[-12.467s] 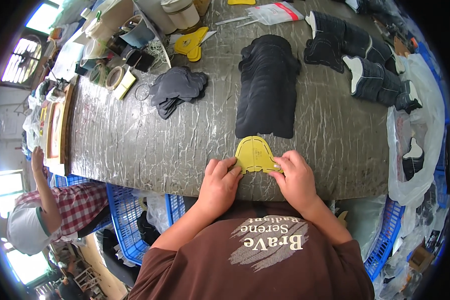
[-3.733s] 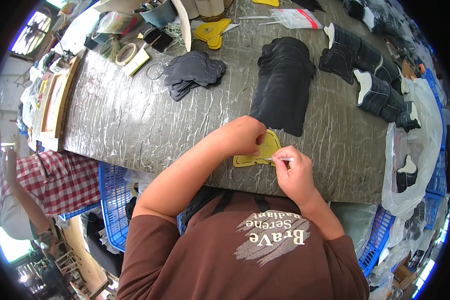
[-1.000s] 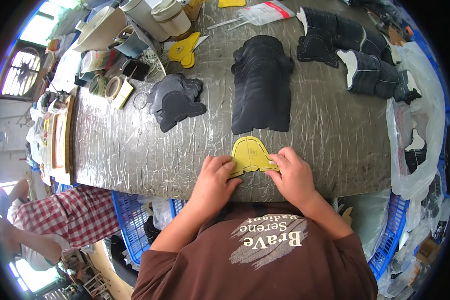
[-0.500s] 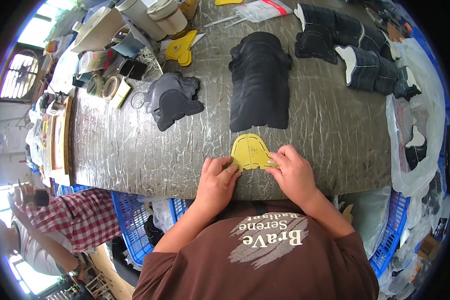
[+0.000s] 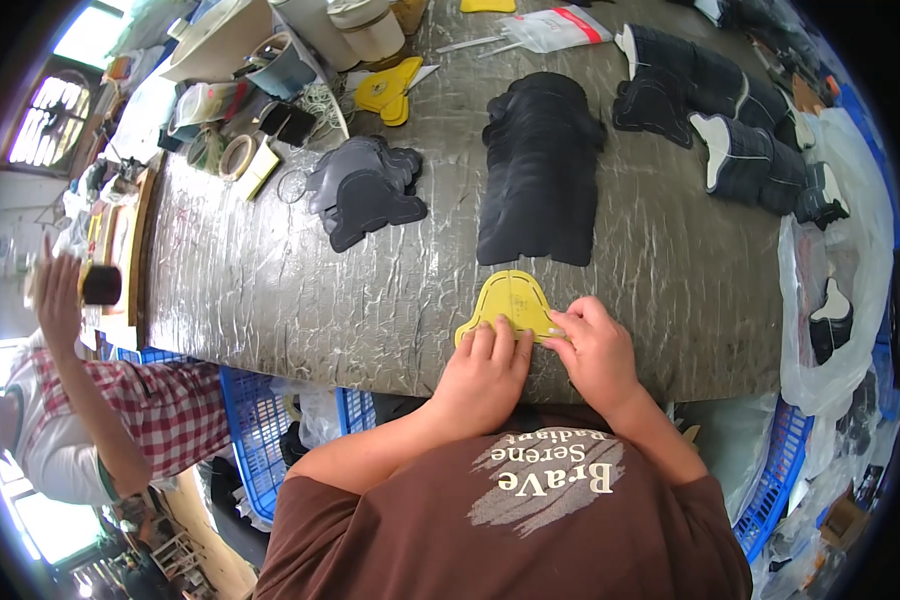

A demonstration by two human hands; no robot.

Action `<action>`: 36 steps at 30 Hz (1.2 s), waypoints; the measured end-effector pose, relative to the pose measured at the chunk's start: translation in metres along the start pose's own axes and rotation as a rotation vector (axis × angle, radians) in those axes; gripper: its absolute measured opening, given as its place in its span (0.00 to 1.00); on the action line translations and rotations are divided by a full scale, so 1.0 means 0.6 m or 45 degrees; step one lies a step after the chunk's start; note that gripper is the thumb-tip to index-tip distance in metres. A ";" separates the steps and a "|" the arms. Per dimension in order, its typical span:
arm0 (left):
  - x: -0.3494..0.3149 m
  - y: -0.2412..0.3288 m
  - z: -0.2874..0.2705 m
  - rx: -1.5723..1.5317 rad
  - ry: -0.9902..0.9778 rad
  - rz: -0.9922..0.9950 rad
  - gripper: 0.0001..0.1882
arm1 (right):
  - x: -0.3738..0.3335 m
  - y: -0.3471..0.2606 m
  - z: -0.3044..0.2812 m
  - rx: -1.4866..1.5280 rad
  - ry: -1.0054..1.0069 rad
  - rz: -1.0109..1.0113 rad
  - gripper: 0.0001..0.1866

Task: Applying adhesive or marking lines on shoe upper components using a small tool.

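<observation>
A yellow bell-shaped template with dashed slots lies on the table near its front edge. My left hand rests on its lower edge, fingers laid flat and side by side. At the template's lower right corner my right hand is closed, thumb and forefinger pinching the edge. A small pale spot shows at those fingertips; I cannot make out what it is. Just beyond the template lies a long, overlapping stack of black cut pieces. To the left sits a smaller pile of black shaped pieces.
Bundled black pieces stand at the far right by a clear plastic bag. Other yellow templates, tape rolls and tubs crowd the far left. Blue crates flank me below. Another person is at left.
My left hand has let go of the template's left corner and moved right onto its lower edge. My right hand keeps its grip. The other person's arm has risen. The view has shifted slightly.
</observation>
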State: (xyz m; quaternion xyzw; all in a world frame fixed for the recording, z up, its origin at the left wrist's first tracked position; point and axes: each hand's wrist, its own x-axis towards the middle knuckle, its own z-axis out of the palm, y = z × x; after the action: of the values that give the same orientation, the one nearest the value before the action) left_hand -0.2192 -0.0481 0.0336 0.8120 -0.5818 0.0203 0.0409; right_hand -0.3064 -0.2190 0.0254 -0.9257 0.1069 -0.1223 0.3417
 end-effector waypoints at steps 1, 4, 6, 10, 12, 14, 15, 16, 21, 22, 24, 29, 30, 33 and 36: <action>0.001 0.002 0.000 0.029 -0.025 0.004 0.27 | 0.000 0.001 0.000 0.001 0.002 0.008 0.16; 0.001 0.007 -0.006 -0.009 -0.040 -0.029 0.31 | 0.000 0.003 0.000 0.005 -0.001 0.019 0.16; 0.000 0.007 -0.005 -0.023 -0.030 -0.040 0.31 | 0.001 0.002 -0.001 0.009 -0.006 0.023 0.17; 0.000 0.009 -0.005 -0.039 -0.025 -0.061 0.31 | 0.002 0.001 -0.002 0.001 0.012 0.013 0.17; 0.000 0.008 -0.004 -0.039 -0.025 -0.056 0.31 | 0.003 0.001 -0.003 -0.003 0.012 0.009 0.17; 0.001 0.008 -0.004 -0.038 -0.026 -0.050 0.31 | 0.003 0.001 -0.003 -0.019 0.019 -0.003 0.17; 0.001 0.007 -0.004 -0.031 -0.035 -0.036 0.32 | 0.003 0.000 -0.003 -0.020 0.017 -0.004 0.17; 0.002 0.007 -0.004 -0.025 -0.044 -0.023 0.32 | 0.004 -0.001 -0.003 -0.019 0.015 0.002 0.17; 0.005 0.008 -0.005 0.004 -0.088 0.023 0.38 | 0.016 -0.006 -0.014 0.069 -0.015 0.022 0.12; 0.006 0.009 -0.007 0.001 -0.111 0.044 0.40 | 0.024 -0.003 -0.018 0.155 0.041 -0.010 0.09; 0.006 0.010 -0.002 0.033 -0.101 0.051 0.42 | 0.051 -0.010 -0.026 0.247 0.089 -0.054 0.07; 0.009 0.012 0.003 0.058 -0.074 0.072 0.46 | 0.089 -0.038 -0.005 0.325 0.098 -0.240 0.05; 0.008 0.012 0.005 0.056 -0.092 0.082 0.44 | 0.090 -0.041 0.005 0.599 -0.083 -0.059 0.05; 0.006 0.009 0.010 0.047 -0.080 0.120 0.42 | 0.103 -0.059 0.017 0.658 -0.190 -0.009 0.03; 0.003 0.011 0.010 0.013 -0.082 0.143 0.42 | 0.106 -0.061 0.025 0.672 -0.293 -0.010 0.01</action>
State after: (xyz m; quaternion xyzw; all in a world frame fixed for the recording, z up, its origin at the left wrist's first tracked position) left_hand -0.2249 -0.0524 0.0279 0.7785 -0.6274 -0.0006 0.0168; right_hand -0.2373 -0.2007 0.0480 -0.8129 0.0283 -0.0411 0.5802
